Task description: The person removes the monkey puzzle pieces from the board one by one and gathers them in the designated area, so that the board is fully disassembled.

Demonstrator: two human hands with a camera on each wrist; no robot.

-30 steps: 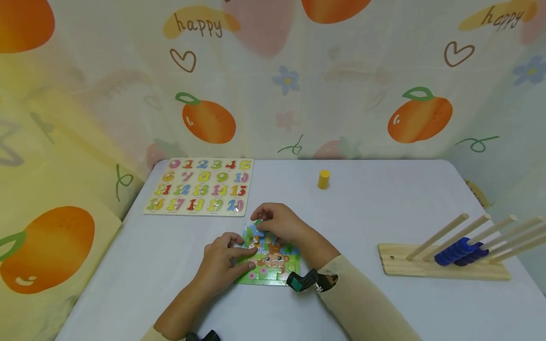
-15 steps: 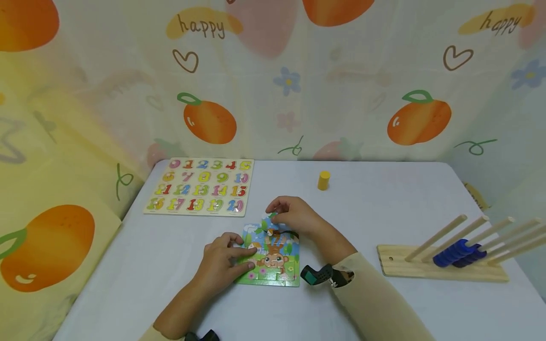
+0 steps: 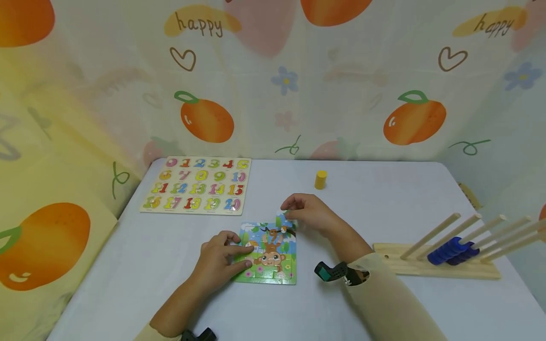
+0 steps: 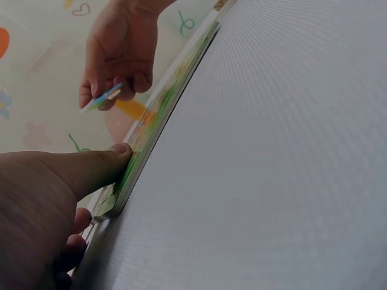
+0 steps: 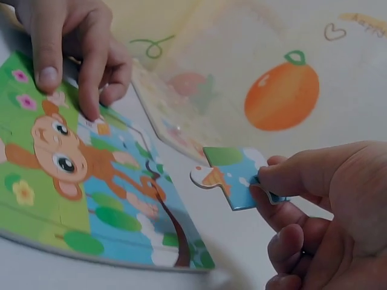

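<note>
A square jigsaw puzzle [image 3: 269, 258] with an upside-down monkey picture lies on the table in front of me. My left hand [image 3: 218, 258] rests at its left side, thumb and index finger stretched out and pressing on the picture, the other fingers bent by the edge. My right hand [image 3: 310, 214] is at the puzzle's far right corner, pinching a puzzle piece [image 5: 233, 175] between thumb and fingers. Blue sky, a green patch and a small bird-like shape on a knob show on the piece. In the left wrist view, the piece is tilted and raised above the puzzle.
A number board [image 3: 196, 185] lies at the back left. Toward the back stands a yellow cylinder [image 3: 321, 180]. On the right is a wooden peg stand [image 3: 435, 265] with blue rings [image 3: 447, 251] on its slanted pegs. A printed fabric backdrop [image 3: 332, 109] rises behind the table.
My right hand has moved right along the puzzle's far edge with the piece, from the far left corner to the far right corner. The left hand has kept its place.
</note>
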